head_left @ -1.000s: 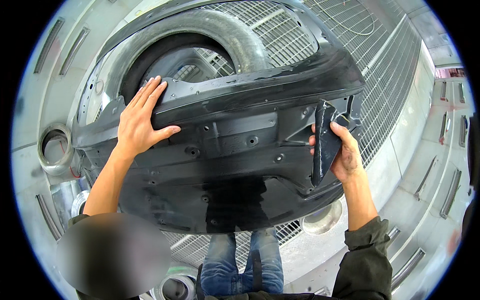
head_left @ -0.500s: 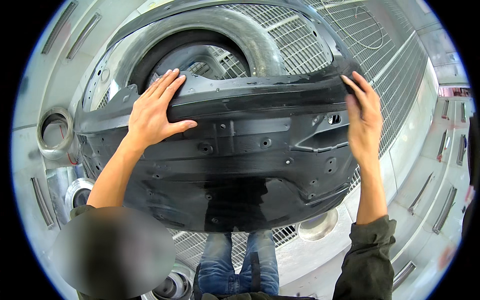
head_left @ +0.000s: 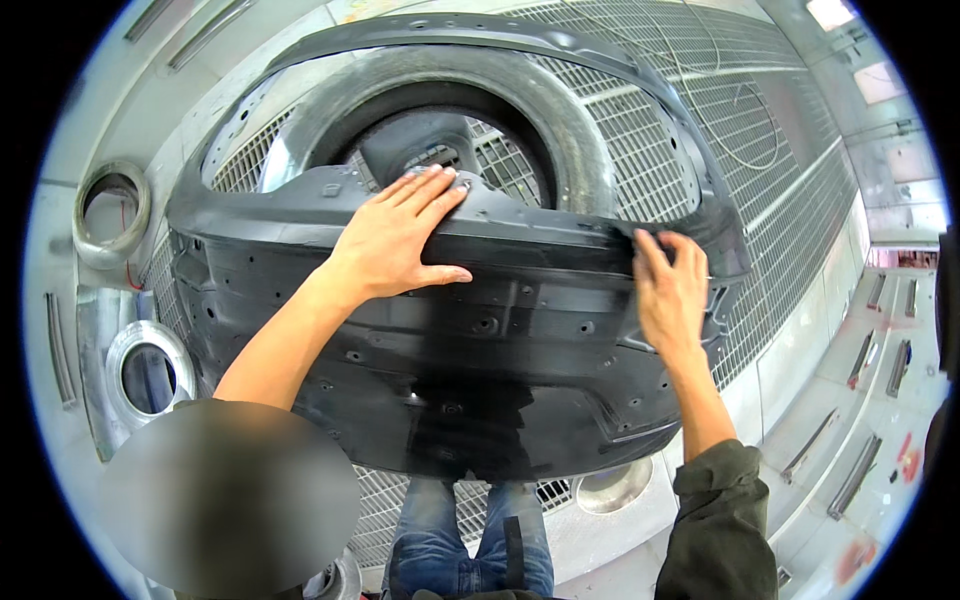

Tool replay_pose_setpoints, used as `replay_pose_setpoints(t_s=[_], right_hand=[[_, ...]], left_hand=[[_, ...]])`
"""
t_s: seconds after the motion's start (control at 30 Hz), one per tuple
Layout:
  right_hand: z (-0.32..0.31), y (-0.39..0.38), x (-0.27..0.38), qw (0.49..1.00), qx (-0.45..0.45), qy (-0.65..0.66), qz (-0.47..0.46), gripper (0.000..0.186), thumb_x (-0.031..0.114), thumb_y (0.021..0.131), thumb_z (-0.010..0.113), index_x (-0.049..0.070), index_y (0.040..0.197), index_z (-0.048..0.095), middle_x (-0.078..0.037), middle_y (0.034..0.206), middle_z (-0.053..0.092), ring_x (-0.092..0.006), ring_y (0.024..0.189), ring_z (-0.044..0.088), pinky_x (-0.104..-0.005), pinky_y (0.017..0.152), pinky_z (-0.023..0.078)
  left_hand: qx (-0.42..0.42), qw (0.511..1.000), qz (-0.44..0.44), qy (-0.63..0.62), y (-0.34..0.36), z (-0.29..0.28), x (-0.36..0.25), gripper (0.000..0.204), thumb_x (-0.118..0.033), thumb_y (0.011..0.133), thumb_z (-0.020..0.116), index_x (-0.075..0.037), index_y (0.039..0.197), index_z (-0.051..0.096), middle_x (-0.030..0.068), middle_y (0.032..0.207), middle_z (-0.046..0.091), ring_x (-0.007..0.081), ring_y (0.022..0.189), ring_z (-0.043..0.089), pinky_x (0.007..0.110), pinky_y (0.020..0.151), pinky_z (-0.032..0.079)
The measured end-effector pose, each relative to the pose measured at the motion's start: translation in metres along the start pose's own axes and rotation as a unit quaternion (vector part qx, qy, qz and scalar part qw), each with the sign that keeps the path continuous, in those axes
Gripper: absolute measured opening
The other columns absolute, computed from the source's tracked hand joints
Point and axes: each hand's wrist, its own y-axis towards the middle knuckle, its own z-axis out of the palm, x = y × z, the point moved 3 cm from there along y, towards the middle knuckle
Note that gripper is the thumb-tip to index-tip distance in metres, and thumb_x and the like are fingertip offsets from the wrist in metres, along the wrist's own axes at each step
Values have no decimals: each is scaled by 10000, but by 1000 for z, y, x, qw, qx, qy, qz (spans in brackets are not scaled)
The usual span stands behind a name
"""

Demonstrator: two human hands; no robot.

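Note:
A black car tailgate (head_left: pixel 300 330) with a large window opening lies in front of me, its surface partly wet-looking and glossy. My left hand (head_left: pixel 395 235) rests flat on the ridge below the opening, fingers together and thumb out to the side, holding nothing. Toward the right end of that ridge is my right hand (head_left: pixel 672 285), its fingers bent and pressed down on the panel. Something dark shows at its fingertips, too hidden to tell apart from the black panel. Through the opening a worn tire (head_left: pixel 575 130) is visible beneath the tailgate.
Metal floor grating (head_left: pixel 790 240) stretches beyond and to the right. At the left lie a ring-shaped piece (head_left: pixel 78 225) and a silver ring (head_left: pixel 182 375). A round metal dish (head_left: pixel 612 490) sits by the near right edge. A blurred oval covers the lower left.
My right hand has moved left and nearer along the ridge from the tailgate's corner, its fingers more bent. The view has shifted; my left hand stays flat on the ridge, farther right along it.

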Motion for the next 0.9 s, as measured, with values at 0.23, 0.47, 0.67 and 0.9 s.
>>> replay_pose_setpoints(t_s=[0.23, 0.47, 0.67, 0.9], right_hand=[[24, -12, -2, 996, -34, -22, 77, 399, 166, 965, 664, -22, 1316, 639, -222, 1368, 630, -390, 1326, 569, -466, 1135, 442], [36, 20, 193, 998, 9, 41, -37, 582, 168, 836, 746, -33, 1363, 603, -226, 1393, 622, -393, 1328, 575, -488, 1147, 433], [38, 26, 164, 978, 3, 158, -138, 482, 201, 897, 722, 13, 1333, 638, -181, 1338, 666, -326, 1285, 616, -446, 1116, 475], [4, 0, 0, 997, -29, 23, 67, 322, 181, 944, 708, 10, 1217, 704, -174, 1269, 664, -349, 1177, 630, -428, 1001, 523]], left_hand=[[-37, 997, -54, 31, -49, -17, 50, 973, -675, 742, 781, -63, 1461, 544, 122, 1560, 512, 274, 1465, 461, 444, 1239, 339], [-36, 997, -59, 16, -47, -14, 51, 1018, -683, 695, 800, -58, 1459, 548, 114, 1558, 517, 270, 1475, 449, 442, 1238, 339], [-31, 998, -61, -2, -47, -13, 56, 1012, -655, 688, 822, -70, 1464, 542, 101, 1571, 507, 254, 1493, 428, 443, 1249, 317], [-40, 997, -71, -4, -51, -13, 55, 1010, -689, 690, 802, -71, 1451, 558, 100, 1564, 514, 245, 1493, 428, 442, 1249, 322]])
